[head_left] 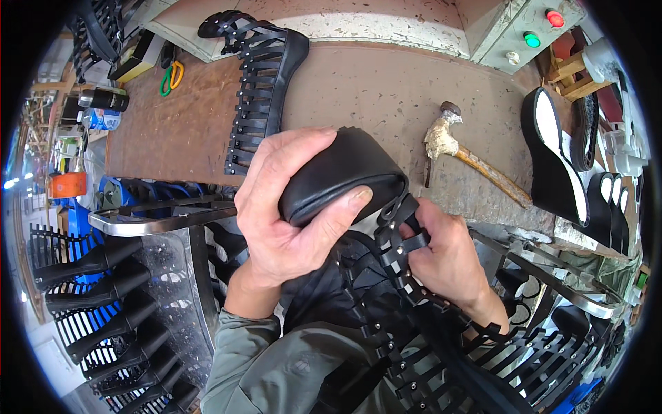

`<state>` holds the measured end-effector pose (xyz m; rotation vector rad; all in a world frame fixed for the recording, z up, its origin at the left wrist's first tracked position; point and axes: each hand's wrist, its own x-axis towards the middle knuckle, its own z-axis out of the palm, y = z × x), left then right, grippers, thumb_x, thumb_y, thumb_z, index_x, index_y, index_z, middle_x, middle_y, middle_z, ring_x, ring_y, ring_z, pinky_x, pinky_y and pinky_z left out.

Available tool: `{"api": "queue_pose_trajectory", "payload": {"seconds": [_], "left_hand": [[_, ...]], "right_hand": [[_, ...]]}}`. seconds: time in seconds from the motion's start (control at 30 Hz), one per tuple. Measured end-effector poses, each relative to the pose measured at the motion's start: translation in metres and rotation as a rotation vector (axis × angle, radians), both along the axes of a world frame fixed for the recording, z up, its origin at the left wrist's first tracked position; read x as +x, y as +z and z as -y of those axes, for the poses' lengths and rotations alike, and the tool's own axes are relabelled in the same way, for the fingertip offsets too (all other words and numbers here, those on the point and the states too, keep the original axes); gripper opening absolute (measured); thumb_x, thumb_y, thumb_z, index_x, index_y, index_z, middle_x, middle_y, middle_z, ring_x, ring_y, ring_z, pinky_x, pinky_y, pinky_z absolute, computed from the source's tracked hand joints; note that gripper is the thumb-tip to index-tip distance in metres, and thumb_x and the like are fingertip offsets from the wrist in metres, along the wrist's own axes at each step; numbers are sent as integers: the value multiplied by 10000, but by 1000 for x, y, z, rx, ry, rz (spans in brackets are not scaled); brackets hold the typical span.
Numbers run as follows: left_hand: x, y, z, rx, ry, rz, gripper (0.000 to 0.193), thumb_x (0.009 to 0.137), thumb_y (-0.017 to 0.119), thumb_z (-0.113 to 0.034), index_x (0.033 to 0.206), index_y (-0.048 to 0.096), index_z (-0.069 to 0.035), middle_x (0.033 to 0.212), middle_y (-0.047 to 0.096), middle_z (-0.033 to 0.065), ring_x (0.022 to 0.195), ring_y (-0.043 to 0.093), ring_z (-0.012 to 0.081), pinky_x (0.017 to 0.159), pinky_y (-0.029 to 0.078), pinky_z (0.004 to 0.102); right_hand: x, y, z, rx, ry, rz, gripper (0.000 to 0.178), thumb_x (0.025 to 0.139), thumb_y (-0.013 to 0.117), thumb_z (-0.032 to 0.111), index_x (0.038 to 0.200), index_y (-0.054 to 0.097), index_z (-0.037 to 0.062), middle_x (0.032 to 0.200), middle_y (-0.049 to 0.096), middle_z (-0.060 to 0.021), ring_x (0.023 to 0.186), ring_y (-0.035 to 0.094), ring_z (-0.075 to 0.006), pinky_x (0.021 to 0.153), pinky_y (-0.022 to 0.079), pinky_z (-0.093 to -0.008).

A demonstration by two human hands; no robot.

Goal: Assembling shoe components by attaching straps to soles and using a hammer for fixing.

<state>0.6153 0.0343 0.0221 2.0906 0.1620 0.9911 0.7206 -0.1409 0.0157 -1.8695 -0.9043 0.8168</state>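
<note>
My left hand (289,214) is wrapped round the smooth, rounded black end of a strappy black boot (345,169), its thumb pressed along the lower rim. Close beside it, my right hand (448,255) is closed on the boot's studded straps; its fingertips are partly hidden behind them. The open strapwork of the boot hangs down over my lap. Beyond my left hand, another strappy black boot (276,83) lies on the workbench. A hammer (476,160) with a worn wooden handle and a crusted pale head lies to the right.
The brown workbench (372,83) spans the far side, with scissors (171,77) at its left. Black-and-white wedge soles (552,152) stand at the right edge. Several black boots (110,297) hang on a rack at lower left. A metal rail (162,222) runs below the bench.
</note>
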Motion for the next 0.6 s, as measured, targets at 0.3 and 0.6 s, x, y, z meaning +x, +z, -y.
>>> {"api": "queue_pose_trajectory", "payload": {"seconds": [0.3, 0.6], "left_hand": [[-2, -8, -17, -37, -252, 28, 651, 716, 787, -300, 1197, 549, 68, 1184, 551, 234, 1043, 569, 298, 891, 448, 358], [-6, -26, -4, -145, -343, 174, 723, 669, 829, -207, 1257, 466, 6, 1218, 530, 245, 1088, 557, 337, 899, 459, 387]], "right_hand": [[-7, -26, 10, 43, -129, -90, 124, 754, 661, 1, 873, 630, 17, 679, 545, 21, 622, 475, -65, 566, 393, -230], [-16, -22, 12, 50, -187, -135, 138, 750, 607, 18, 887, 609, 1, 683, 584, -8, 639, 521, -73, 583, 424, -239]]}}
